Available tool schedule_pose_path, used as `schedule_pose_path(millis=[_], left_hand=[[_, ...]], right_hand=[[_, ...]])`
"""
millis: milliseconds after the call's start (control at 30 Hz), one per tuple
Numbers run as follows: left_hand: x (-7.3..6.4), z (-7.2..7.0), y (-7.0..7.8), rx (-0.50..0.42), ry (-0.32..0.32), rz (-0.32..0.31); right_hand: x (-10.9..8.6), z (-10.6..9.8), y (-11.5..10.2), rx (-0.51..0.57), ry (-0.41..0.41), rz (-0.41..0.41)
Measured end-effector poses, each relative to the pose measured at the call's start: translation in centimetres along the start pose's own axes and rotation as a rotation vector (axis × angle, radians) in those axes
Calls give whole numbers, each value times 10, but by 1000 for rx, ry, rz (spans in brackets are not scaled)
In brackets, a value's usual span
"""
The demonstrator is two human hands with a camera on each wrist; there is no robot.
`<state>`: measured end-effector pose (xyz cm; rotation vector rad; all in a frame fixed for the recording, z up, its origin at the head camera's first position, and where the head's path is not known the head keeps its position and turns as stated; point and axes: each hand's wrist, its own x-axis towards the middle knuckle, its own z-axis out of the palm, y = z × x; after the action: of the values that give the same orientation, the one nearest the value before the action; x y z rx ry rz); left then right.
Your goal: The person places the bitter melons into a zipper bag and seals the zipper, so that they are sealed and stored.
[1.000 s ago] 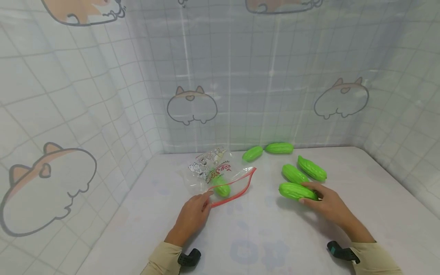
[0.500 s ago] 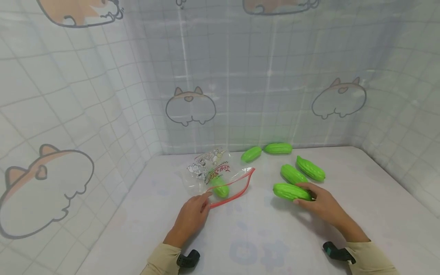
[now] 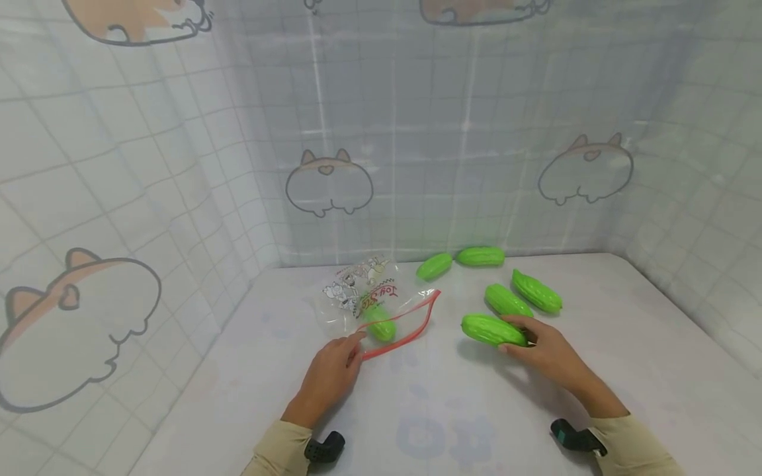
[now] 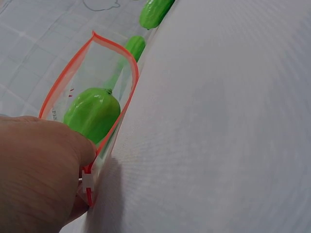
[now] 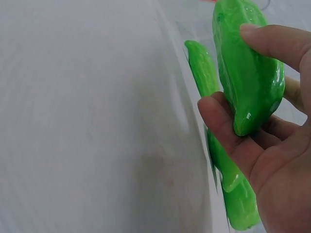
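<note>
My left hand [image 3: 333,370] pinches one corner of a clear zip bag [image 3: 345,317] at its red-edged mouth, which gapes toward me. One green bitter melon [image 4: 92,114] lies inside the bag, its end facing the opening. Between thumb and fingers my right hand [image 3: 550,350] holds another bitter melon [image 3: 491,330] above the table, to the right of the bag. That melon lies nearly level in the head view; the right wrist view shows the thumb on one side of it and fingers on the other.
Behind the right hand lie two bitter melons, a nearer melon [image 3: 508,301] and a farther melon [image 3: 537,291]. Along the back wall lie a small melon [image 3: 434,266] and a longer melon [image 3: 481,256]. Cloth-like walls [image 3: 417,145] enclose the white table [image 3: 452,396] at the back and sides.
My right hand has carried its bitter melon leftward, closer to the bag's mouth. My left hand and the bag have stayed in place; the whole head view has shifted slightly.
</note>
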<state>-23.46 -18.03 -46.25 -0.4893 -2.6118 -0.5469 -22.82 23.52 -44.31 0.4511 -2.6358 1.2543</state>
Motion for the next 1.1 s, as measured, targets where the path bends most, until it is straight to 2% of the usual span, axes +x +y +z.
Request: schedule_pose_path(millis=[167,367,633,967,1100], left_hand=[[0,-1,0,-7,-22,-22],[1,1,-2,6,-19,-18],[0,1,-1,9,-25,-29],[0,-1,1,1,-41,-46],[0,0,1,-6,-48,-51]], right_hand=[[4,6,-5,39,-23,-9],[8,12,-10,82,-57,-9],[19,23,-13,68,-79,-12],[33,37,-21,78,-90,-90],[36,40,-23,79,-110,-76]])
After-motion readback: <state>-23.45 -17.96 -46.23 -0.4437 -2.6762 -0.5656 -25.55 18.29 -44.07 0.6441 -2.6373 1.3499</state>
